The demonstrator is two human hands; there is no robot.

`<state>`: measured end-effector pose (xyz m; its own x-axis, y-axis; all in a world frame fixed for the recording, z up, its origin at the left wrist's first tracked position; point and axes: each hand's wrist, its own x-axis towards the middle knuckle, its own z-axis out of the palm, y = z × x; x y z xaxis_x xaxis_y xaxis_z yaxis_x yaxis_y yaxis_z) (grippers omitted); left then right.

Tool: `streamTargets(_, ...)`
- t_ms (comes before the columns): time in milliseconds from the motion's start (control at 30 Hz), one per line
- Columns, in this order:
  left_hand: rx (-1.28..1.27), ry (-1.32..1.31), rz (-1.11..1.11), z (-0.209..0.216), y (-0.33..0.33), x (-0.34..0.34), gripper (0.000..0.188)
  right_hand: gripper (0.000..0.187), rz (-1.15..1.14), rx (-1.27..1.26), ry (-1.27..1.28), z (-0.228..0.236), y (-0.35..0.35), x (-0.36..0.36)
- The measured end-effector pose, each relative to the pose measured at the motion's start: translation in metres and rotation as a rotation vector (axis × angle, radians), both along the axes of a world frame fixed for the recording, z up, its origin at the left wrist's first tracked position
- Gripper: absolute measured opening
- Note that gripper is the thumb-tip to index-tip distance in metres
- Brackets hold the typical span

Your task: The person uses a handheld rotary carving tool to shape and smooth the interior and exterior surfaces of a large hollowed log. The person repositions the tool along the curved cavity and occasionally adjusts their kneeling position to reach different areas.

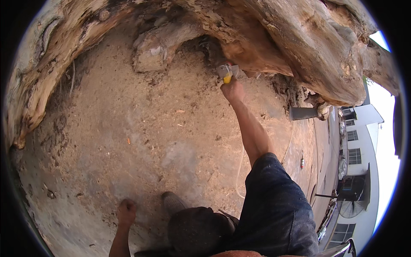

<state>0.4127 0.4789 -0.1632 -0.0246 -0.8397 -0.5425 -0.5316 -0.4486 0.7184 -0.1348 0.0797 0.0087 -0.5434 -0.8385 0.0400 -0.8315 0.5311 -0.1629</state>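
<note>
My right hand [233, 90] reaches forward, its fingers wrapped round a small yellow-and-grey hand tool [227, 78]. The tool's grey head is up against the underside of a huge gnarled piece of wood [274, 38], and its working end is hard to make out. At the lower left my left hand [126, 210] hangs beside my leg, fingers curled in, with nothing seen in it. A thick stub [152, 49] of the same wood comes down to the ground left of the tool.
Wood dust and chips cover the ground [171, 115]. A pale hose [239, 180] curves beside my right arm. A grey block [303, 113] sits under the wood's right end. Farther right are a small red canister [302, 162], a large fan [351, 208] and a white building [359, 145].
</note>
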Motion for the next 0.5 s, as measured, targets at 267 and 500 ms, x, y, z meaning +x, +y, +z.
streamTargets(267, -0.015, 0.05, 0.033, 0.013, 0.001, -0.003, 0.014, 0.047, -0.094, 0.037, 0.018, -0.024, -0.005, -0.015)
streamTargets(500, -0.021, 0.044, 0.024, 0.018, 0.001, 0.002, 0.016, 0.048, -0.145, 0.016, 0.074, 0.014, 0.052, -0.044)
